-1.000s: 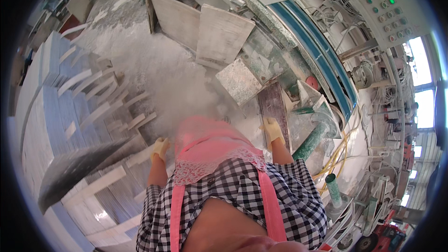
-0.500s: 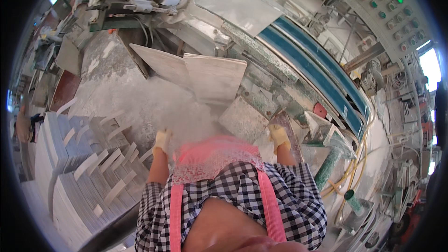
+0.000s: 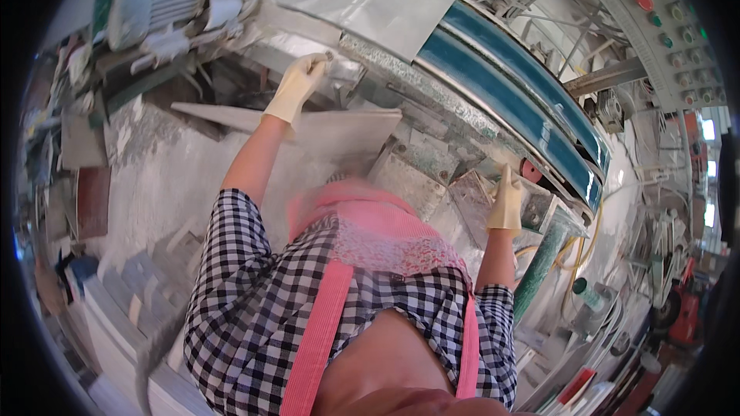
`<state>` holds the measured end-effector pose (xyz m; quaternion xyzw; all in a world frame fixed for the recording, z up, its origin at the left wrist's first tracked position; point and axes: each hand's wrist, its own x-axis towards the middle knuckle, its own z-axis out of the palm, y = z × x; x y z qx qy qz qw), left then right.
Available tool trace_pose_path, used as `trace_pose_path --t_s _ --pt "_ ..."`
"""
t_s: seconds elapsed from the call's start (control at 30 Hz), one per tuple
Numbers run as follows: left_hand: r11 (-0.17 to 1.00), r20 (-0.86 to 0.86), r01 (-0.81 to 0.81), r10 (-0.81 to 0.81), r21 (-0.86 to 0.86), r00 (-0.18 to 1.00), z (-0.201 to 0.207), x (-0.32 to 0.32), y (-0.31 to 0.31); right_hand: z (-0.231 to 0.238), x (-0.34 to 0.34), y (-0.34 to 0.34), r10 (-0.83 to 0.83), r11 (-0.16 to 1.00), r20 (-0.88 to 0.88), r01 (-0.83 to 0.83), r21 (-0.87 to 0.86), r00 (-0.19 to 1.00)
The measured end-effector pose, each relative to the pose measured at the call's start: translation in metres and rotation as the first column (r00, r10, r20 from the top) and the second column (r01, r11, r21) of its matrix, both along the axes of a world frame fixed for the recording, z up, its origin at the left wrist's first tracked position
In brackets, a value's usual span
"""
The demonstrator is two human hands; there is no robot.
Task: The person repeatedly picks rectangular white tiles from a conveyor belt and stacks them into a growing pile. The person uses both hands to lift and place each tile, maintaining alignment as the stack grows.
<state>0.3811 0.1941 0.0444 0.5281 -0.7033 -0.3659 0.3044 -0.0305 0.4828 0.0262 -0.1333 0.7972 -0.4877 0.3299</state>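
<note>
My left hand (image 3: 297, 85), in a cream rubber glove, is raised at the near edge of the machine bed. Its fingers are curled by a small metal part (image 3: 345, 75); whether they grip anything is hidden. Low on the right, my right hand (image 3: 506, 200), in the same kind of glove, reaches to the machine's side with its fingers stretched out. Just right of them is a red round disc (image 3: 530, 170). A pale flat board (image 3: 347, 132) leans below my left hand. Two blue belts (image 3: 493, 81) run along the machine beyond my hands.
Stacked pale slabs with strips between them (image 3: 146, 285) stand at my left. A panel with buttons (image 3: 671, 38) is at the far right, a dusty motor (image 3: 158, 8) at the far left. A green post (image 3: 539, 270) and yellow hoses (image 3: 570, 258) are near my right arm.
My left hand has gone from low beside the apron up and forward to the machine edge. My right hand has moved slightly forward and right. My body has leaned toward the machine.
</note>
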Motion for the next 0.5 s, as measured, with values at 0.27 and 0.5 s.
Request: trace_pose_path --t_s 0.27,0.5 --pt "0.829 0.538 0.273 0.04 -0.488 0.842 -0.005 -0.019 -0.227 0.033 0.025 -0.262 0.488 0.808 -0.522 -0.588 -0.032 0.699" --pt "0.807 0.605 0.309 0.073 -0.503 0.793 -0.042 -0.041 -0.347 -0.038 0.053 -0.476 0.499 0.859 -0.58 -0.456 0.233 0.644"
